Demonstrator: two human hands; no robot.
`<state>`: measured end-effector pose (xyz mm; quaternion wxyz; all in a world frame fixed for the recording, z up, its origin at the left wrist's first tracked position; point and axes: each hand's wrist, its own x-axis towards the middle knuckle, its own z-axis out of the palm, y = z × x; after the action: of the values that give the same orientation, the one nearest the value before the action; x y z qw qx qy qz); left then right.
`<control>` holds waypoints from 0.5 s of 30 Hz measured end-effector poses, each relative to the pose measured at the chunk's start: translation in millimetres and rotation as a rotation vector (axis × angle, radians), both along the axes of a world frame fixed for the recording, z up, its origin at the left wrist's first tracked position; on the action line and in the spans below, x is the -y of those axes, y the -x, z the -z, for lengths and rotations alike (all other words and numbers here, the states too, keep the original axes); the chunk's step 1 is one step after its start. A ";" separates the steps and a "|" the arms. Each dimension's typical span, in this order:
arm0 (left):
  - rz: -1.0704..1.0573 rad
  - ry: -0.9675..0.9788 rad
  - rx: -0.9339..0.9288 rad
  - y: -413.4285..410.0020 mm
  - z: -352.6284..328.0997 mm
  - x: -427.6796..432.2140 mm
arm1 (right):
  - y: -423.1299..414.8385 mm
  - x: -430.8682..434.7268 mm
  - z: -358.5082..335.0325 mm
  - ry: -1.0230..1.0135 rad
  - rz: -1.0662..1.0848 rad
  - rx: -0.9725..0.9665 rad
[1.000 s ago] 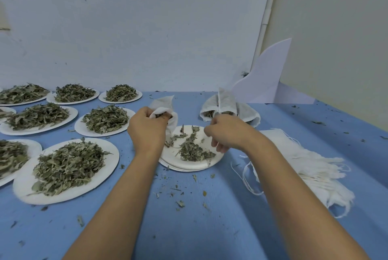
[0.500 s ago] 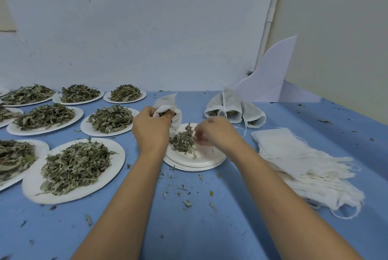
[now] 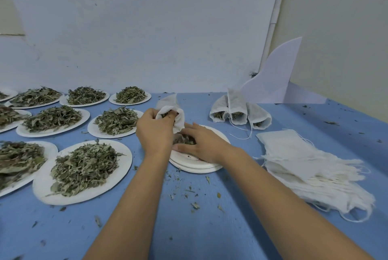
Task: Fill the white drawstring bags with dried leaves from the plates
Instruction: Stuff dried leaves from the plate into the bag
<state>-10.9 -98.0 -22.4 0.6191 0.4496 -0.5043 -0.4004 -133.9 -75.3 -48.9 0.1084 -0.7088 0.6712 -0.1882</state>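
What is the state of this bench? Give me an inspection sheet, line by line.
Surface: blue table, leaf-strewn.
Job's things: open bag, leaves on stacked plates, three filled bags, empty-bag pile, heaped plates at left.
Clutter: leaf crumbs near the stack.
Hands: left hand grips the open bag's mouth; right hand grips the leaves.
Cables: nothing seen.
Surroundings: white wall, white board leaning in the corner.
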 end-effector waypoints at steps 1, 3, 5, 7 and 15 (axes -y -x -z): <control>0.000 0.000 -0.001 0.1 -0.1 0.1 | -0.6 -2.0 -0.3 0.047 -0.018 0.029; 0.000 -0.007 -0.002 0.3 -0.4 1.1 | -1.1 -6.5 -2.1 0.124 -0.008 0.044; -0.002 -0.021 -0.006 0.2 -0.7 2.2 | -1.0 -9.3 -3.3 0.137 0.045 0.071; 0.001 -0.032 -0.037 -0.3 -0.7 3.4 | -3.5 -10.1 -3.8 0.142 0.087 0.112; 0.035 -0.069 -0.152 -1.0 -3.9 6.1 | -22.3 -5.8 -6.5 0.162 0.041 0.051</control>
<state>-9.9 -104.1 -18.5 0.6325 0.4300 -0.4496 -0.4614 -111.6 -69.5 -42.4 0.0639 -0.6965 0.6650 -0.2620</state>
